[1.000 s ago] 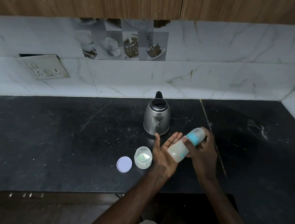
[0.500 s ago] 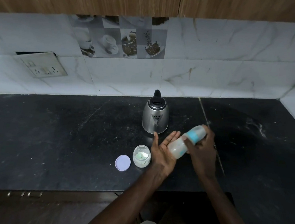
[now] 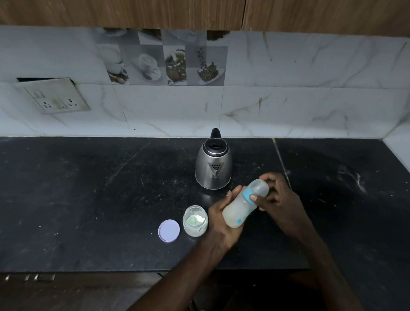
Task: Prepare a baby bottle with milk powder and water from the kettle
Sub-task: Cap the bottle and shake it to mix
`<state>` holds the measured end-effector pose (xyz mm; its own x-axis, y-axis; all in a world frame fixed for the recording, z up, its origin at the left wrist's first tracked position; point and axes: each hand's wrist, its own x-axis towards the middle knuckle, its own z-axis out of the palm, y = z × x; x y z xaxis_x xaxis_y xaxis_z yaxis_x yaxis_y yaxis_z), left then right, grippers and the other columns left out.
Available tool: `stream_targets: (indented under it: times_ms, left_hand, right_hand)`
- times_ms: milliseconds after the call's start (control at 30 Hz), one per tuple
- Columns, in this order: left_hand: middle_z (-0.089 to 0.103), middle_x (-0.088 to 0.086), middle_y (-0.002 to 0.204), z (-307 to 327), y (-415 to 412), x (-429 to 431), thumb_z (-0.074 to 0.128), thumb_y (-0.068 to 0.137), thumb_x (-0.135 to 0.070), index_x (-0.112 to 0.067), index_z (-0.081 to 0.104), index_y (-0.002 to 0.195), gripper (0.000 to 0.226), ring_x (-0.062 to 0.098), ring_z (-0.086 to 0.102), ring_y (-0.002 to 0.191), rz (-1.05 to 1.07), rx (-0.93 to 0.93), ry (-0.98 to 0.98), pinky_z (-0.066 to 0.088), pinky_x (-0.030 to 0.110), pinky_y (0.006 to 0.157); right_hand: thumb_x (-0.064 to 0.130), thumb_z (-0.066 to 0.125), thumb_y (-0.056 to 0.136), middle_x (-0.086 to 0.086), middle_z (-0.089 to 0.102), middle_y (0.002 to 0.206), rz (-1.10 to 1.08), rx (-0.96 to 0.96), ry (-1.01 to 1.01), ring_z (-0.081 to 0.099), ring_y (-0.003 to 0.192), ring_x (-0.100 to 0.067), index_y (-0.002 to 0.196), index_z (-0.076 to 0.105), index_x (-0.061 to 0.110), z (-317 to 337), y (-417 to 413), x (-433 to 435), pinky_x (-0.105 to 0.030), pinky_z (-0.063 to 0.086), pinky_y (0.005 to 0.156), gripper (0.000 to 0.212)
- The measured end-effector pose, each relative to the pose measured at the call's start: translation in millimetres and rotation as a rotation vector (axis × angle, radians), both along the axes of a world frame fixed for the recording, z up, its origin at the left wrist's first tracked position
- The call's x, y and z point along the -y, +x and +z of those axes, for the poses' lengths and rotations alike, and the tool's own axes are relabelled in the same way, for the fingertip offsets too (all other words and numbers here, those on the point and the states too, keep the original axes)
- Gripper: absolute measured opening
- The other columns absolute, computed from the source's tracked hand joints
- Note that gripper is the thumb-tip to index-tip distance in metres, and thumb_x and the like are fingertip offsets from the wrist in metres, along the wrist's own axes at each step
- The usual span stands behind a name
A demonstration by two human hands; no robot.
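Observation:
A capped baby bottle [image 3: 242, 207] with a blue collar and milky contents lies tilted between both hands above the black counter [image 3: 80, 202]. My left hand [image 3: 222, 217] cups the bottle's lower body from the left, fingers wrapped behind it. My right hand [image 3: 276, 198] grips the cap end, thumb on the blue collar. A steel kettle [image 3: 213, 165] stands just behind the hands. An open glass jar of milk powder [image 3: 195, 220] sits left of my left hand, its lilac lid [image 3: 169, 230] lying flat beside it.
A marble-tiled backsplash with a socket plate [image 3: 52, 96] runs along the back, and wooden cabinets [image 3: 187, 7] hang above. The tiled wall turns a corner at the right. The counter's front edge runs just below the jar and lid.
My left hand went from a flat open palm against the bottle's base to cupping its body. The bottle tilted more upright, its base moving down into that hand.

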<state>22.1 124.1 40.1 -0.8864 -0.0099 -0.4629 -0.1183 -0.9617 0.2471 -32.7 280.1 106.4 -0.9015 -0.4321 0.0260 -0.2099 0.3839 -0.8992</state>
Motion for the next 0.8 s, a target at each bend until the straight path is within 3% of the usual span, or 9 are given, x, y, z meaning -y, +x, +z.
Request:
stream_targets:
  times_ms: [67, 200, 367, 467, 567, 667, 733, 800]
  left_hand:
    - [0.068, 0.02, 0.136, -1, -1, 3, 0.066, 0.091, -0.011, -0.002, 0.071, 0.128, 0.039, 0.035, 0.071, 0.114, 0.031, 0.039, 0.003, 0.064, 0.039, 0.083]
    - [0.07, 0.015, 0.137, -1, -3, 9, 0.067, 0.084, -0.007, -0.003, 0.067, 0.132, 0.048, 0.032, 0.068, 0.127, 0.097, 0.066, 0.001, 0.065, 0.04, 0.086]
    - [0.07, 0.015, 0.137, -3, -5, 11, 0.057, 0.09, 0.002, -0.001, 0.065, 0.133, 0.044, 0.028, 0.068, 0.127, 0.142, 0.028, 0.001, 0.065, 0.041, 0.088]
    - [0.07, 0.015, 0.136, 1, -4, 10, 0.061, 0.082, -0.001, 0.0, 0.066, 0.13, 0.048, 0.028, 0.071, 0.123, 0.134, -0.001, 0.018, 0.065, 0.04, 0.086]
    - [0.067, 0.016, 0.141, 7, -5, 9, 0.062, 0.084, -0.006, 0.0, 0.065, 0.134, 0.05, 0.034, 0.062, 0.134, 0.1, -0.012, -0.01, 0.061, 0.041, 0.094]
    - [0.06, 0.022, 0.147, 11, -9, 8, 0.055, 0.093, -0.008, 0.002, 0.059, 0.141, 0.049, 0.04, 0.051, 0.143, 0.085, 0.011, 0.005, 0.044, 0.046, 0.119]
    - [0.058, 0.022, 0.15, 11, -10, 8, 0.053, 0.096, -0.009, 0.001, 0.058, 0.143, 0.048, 0.04, 0.049, 0.145, 0.074, 0.027, 0.0, 0.033, 0.048, 0.127]
    - [0.058, 0.021, 0.149, 9, -8, 8, 0.053, 0.097, -0.011, 0.0, 0.058, 0.143, 0.047, 0.04, 0.049, 0.145, 0.055, 0.019, -0.016, 0.031, 0.05, 0.128]
  right_hand:
    - [0.049, 0.085, 0.078, 0.014, 0.074, 0.11, 0.001, -0.004, -0.001, 0.076, 0.095, -0.011, 0.117, 0.056, 0.048, 1, 0, 3, -0.037, 0.066, 0.08, 0.049]
    - [0.034, 0.091, 0.078, 0.014, 0.076, 0.101, -0.043, -0.044, 0.006, 0.075, 0.089, -0.007, 0.11, 0.058, 0.044, 0, 4, 10, -0.029, 0.064, 0.079, 0.048]
    - [0.038, 0.094, 0.075, 0.005, 0.076, 0.09, -0.103, -0.054, 0.032, 0.075, 0.08, -0.011, 0.11, 0.059, 0.033, 3, 5, 17, -0.041, 0.066, 0.074, 0.049]
    - [0.048, 0.088, 0.079, 0.01, 0.072, 0.091, -0.095, -0.11, 0.046, 0.072, 0.08, -0.006, 0.11, 0.053, 0.039, 5, 7, 20, -0.028, 0.062, 0.07, 0.048]
    - [0.059, 0.08, 0.082, 0.023, 0.068, 0.107, -0.019, -0.121, 0.052, 0.071, 0.094, -0.001, 0.119, 0.042, 0.054, 5, 11, 21, -0.016, 0.058, 0.072, 0.053]
    - [0.052, 0.088, 0.079, 0.033, 0.061, 0.13, 0.019, -0.036, 0.001, 0.068, 0.109, 0.006, 0.148, 0.028, 0.056, -2, 20, 24, -0.011, 0.056, 0.083, 0.091]
    - [0.052, 0.089, 0.078, 0.023, 0.06, 0.141, 0.002, -0.048, -0.019, 0.068, 0.114, 0.003, 0.155, 0.02, 0.056, -8, 25, 27, -0.015, 0.057, 0.091, 0.104]
    - [0.053, 0.09, 0.076, 0.013, 0.059, 0.147, -0.016, -0.065, -0.04, 0.069, 0.118, -0.003, 0.156, 0.019, 0.056, -12, 30, 30, -0.028, 0.06, 0.096, 0.107]
